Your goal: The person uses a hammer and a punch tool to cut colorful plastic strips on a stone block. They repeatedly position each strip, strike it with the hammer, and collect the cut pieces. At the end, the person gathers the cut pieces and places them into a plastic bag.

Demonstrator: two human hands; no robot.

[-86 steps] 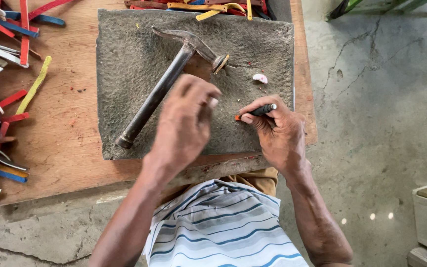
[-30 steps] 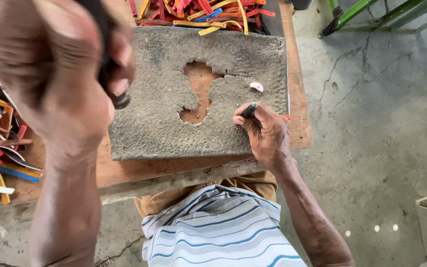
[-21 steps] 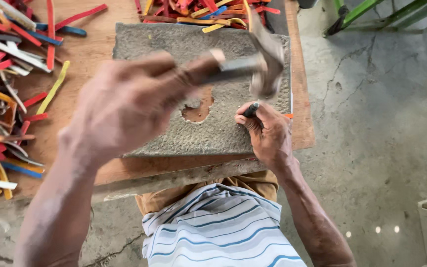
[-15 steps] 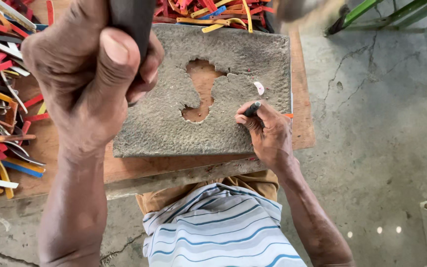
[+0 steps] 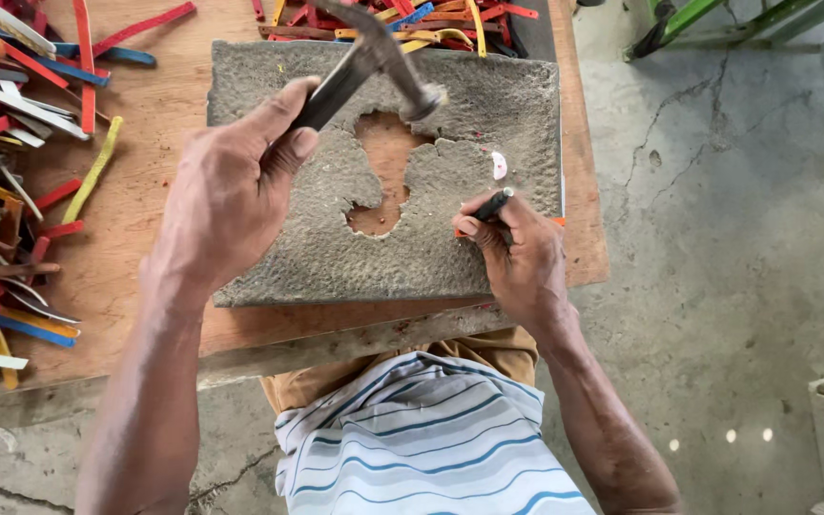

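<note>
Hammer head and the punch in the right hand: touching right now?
Apart. The head view shows the hammer head raised, with bare grey pad between it and the punch.

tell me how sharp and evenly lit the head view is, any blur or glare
Head view: soft, even daylight with faint shadows; the hammer head is slightly motion-blurred above the grey pad; left hand and right hand are sharp; small glare spots dot the concrete floor at lower right.

Materials and finishes, work surface

Grey pad (image 5: pixel 488 105): rough, matt, fibrous, worn through beside the hammer (image 5: pixel 374 67). Hammer: dull dark metal. Board (image 5: pixel 145 238) beneath pad: bare matt wood. Strips (image 5: pixel 11 86) left of pad: smooth, coloured.
</note>
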